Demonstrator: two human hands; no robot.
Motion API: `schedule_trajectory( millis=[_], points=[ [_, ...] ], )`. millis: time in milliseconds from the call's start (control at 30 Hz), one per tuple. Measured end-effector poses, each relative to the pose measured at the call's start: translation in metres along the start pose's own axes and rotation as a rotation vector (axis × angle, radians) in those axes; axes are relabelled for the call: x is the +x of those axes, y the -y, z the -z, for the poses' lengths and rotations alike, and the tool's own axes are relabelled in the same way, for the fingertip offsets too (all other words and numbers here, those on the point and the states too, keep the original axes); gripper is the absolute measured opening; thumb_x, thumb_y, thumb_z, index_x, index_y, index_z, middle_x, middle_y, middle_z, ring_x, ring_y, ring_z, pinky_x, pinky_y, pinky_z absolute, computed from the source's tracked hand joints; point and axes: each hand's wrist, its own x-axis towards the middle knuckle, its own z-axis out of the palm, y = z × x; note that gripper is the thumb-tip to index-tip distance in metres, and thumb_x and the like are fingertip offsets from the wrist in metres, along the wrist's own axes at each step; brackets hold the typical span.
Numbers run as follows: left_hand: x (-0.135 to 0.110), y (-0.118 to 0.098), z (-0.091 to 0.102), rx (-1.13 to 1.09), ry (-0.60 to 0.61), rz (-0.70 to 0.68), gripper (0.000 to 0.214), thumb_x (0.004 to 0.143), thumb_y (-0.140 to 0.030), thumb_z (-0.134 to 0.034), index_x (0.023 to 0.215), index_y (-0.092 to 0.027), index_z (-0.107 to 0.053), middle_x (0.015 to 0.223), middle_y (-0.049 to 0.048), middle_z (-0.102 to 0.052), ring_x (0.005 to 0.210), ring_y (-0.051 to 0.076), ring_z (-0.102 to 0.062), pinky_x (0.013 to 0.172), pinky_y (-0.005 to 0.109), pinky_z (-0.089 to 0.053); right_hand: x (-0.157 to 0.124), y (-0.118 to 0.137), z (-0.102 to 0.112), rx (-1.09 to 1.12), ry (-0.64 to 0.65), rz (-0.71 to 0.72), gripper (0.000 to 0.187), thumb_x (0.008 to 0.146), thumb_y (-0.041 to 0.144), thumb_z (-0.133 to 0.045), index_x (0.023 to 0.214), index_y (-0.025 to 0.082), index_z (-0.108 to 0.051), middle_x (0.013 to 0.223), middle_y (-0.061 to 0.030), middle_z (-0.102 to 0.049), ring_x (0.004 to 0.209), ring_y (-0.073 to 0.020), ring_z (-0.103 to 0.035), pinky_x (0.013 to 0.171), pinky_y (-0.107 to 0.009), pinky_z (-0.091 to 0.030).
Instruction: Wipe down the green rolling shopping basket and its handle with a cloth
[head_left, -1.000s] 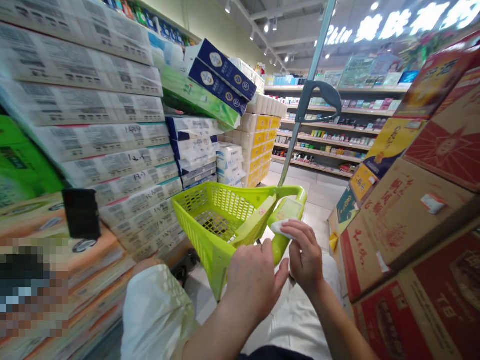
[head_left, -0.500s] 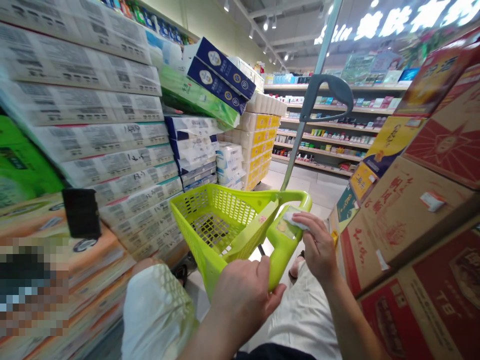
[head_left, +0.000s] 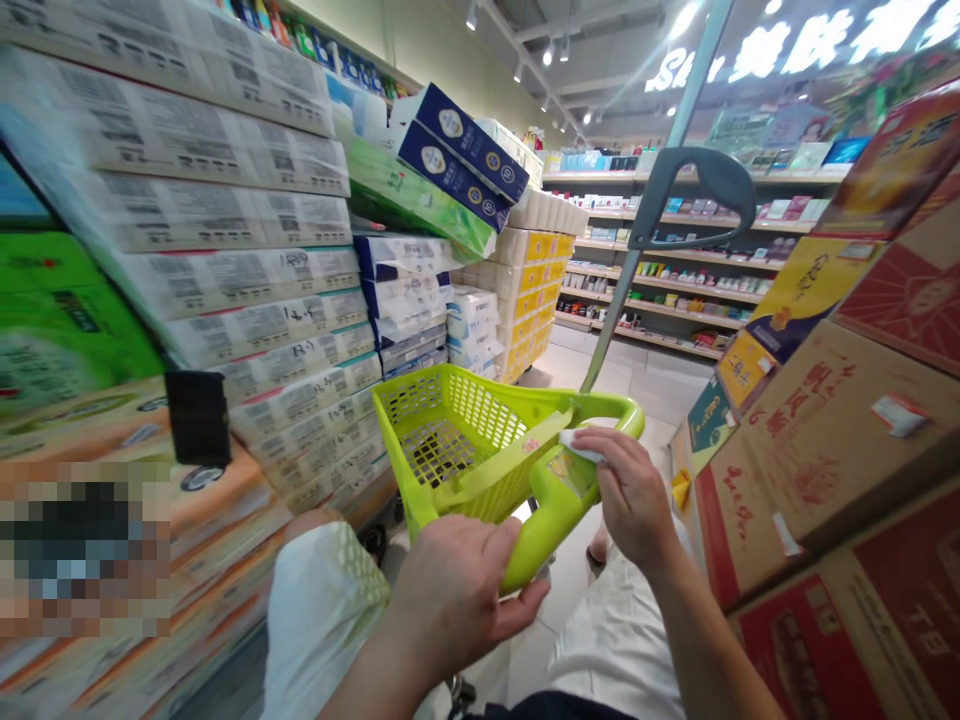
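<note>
A lime green shopping basket (head_left: pixel 457 440) on wheels stands in front of me, tipped toward me, with a grey pull handle (head_left: pixel 694 195) rising at its far side. My left hand (head_left: pixel 454 595) grips the near lower corner of the basket. My right hand (head_left: pixel 630 495) presses a small white wipe (head_left: pixel 577 445) against the top of the basket's near rim, fingers curled on it. The basket holds nothing that I can see.
Stacked packs of tissue and toilet paper (head_left: pixel 247 280) wall the left side. Red and brown cardboard boxes (head_left: pixel 832 440) are piled close on the right. Store shelves (head_left: pixel 675 300) with goods line the far end of the tiled aisle.
My right hand has slid the wipe up and along the basket's rim. My left hand has shifted lower on the basket's corner, and the basket has tilted and moved slightly right.
</note>
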Motion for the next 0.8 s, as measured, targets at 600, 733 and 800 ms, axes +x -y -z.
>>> schedule_trajectory(
  millis=[600, 733, 800],
  points=[
    [0.024, 0.009, 0.037, -0.023, 0.26, 0.338, 0.031, 0.079, -0.047, -0.059, 0.095, -0.02, -0.065, 0.088, 0.0071, -0.066, 0.087, 0.026, -0.06, 0.086, 0.045, -0.046, 0.028, 0.039, -0.02, -0.215, 0.314, 0.094, 0.033, 0.084, 0.009, -0.045, 0.107, 0.021, -0.064, 0.109, -0.006, -0.067, 0.103, -0.0222, -0.057, 0.096, -0.039, -0.04],
    [0.034, 0.008, 0.026, -0.029, 0.374, 0.376, 0.035, 0.078, -0.041, -0.061, 0.107, -0.021, -0.056, 0.097, 0.0073, -0.065, 0.089, 0.027, -0.062, 0.078, 0.041, -0.049, 0.033, 0.039, -0.024, -0.167, 0.332, 0.088, 0.032, 0.085, 0.01, -0.045, 0.108, 0.021, -0.064, 0.105, -0.0054, -0.069, 0.099, -0.0204, -0.06, 0.092, -0.037, -0.042],
    [0.033, 0.014, 0.021, -0.031, 0.422, 0.428, 0.039, 0.08, -0.04, -0.06, 0.112, -0.02, -0.05, 0.101, 0.0078, -0.066, 0.09, 0.026, -0.064, 0.075, 0.037, -0.049, 0.034, 0.031, -0.022, -0.204, 0.283, 0.021, 0.031, 0.085, 0.01, -0.043, 0.104, 0.022, -0.065, 0.103, -0.0046, -0.069, 0.098, -0.0203, -0.06, 0.091, -0.037, -0.042]
  ],
)
